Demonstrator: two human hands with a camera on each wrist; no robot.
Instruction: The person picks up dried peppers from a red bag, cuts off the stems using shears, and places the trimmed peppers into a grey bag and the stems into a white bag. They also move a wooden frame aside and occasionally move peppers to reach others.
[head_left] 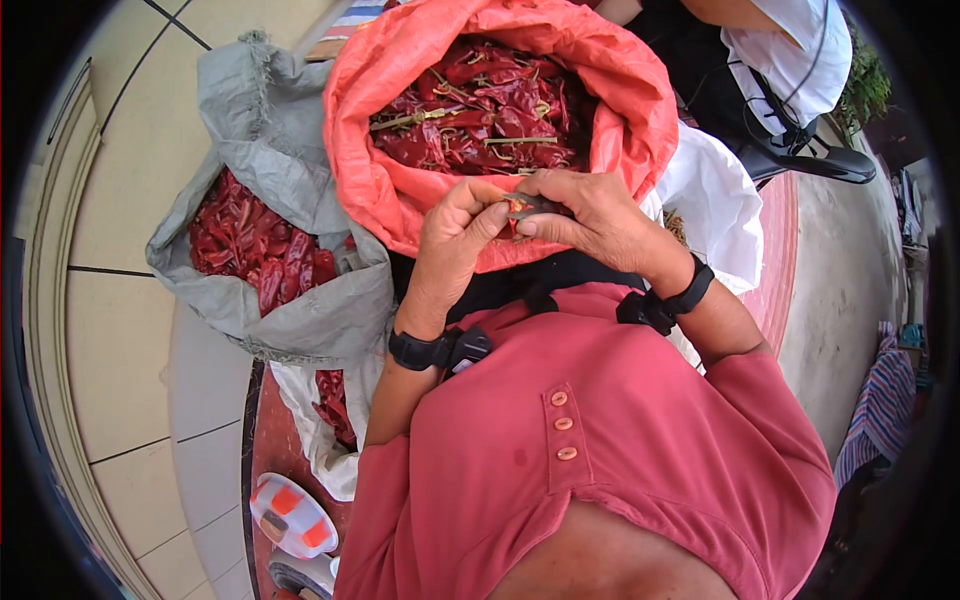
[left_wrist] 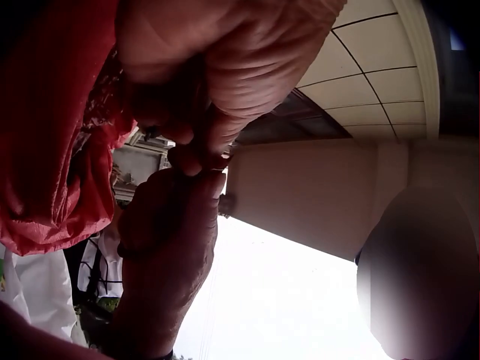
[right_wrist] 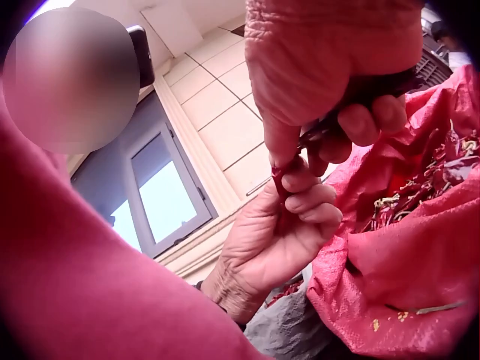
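Note:
Both hands meet over the near rim of an open red woven bag (head_left: 355, 140) filled with dried red chillies (head_left: 510, 125). My left hand (head_left: 450, 245) pinches a red chilli (right_wrist: 280, 181) between thumb and fingers. Against my palm, my right hand (head_left: 600, 215) grips a dark, narrow tool (head_left: 540, 205); I cannot tell its exact kind. The tool's end and the right thumb are right at the top of the chilli in the right wrist view. From the left wrist, the two hands (left_wrist: 169, 232) appear in shadow, fingertips together.
A grey sack (head_left: 270, 125) of red chillies stands left of the red bag. Below it is a white bag (head_left: 335, 470) with more chillies, near a white and orange container (head_left: 290, 515). Another white bag (head_left: 720, 215) stands right, beside a black seat (head_left: 825, 165).

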